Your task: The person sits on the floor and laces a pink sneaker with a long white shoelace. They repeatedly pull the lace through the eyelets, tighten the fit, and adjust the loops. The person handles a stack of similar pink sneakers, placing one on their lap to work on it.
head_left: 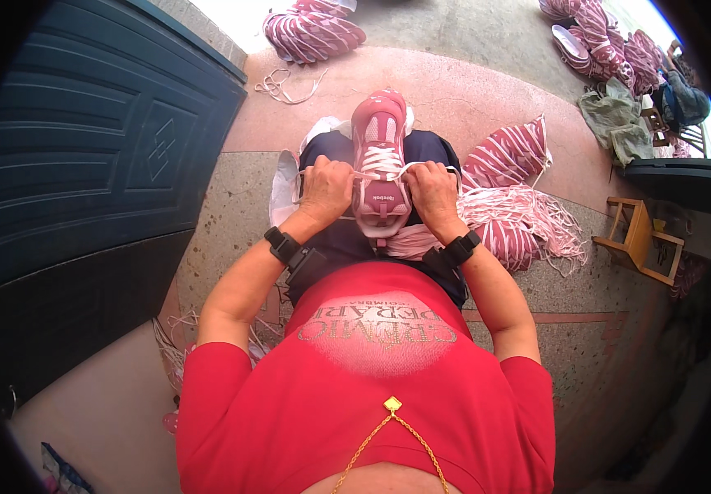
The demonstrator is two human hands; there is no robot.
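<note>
We hold a pink sneaker (379,156) on our lap, our left hand (326,189) and right hand (433,191) each closed on its white laces (382,169). Bundled pink-and-white laces (510,206) lie just right of us; a small wooden stool (640,239) stands beyond.

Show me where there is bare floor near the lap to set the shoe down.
Bare terrazzo floor lies on the person's left, between the dark panelled door and the lap. More lies ahead, past the pink lace-up sneaker. The right side is crowded with pink-and-white lace bundles up to the small wooden stool.
</note>
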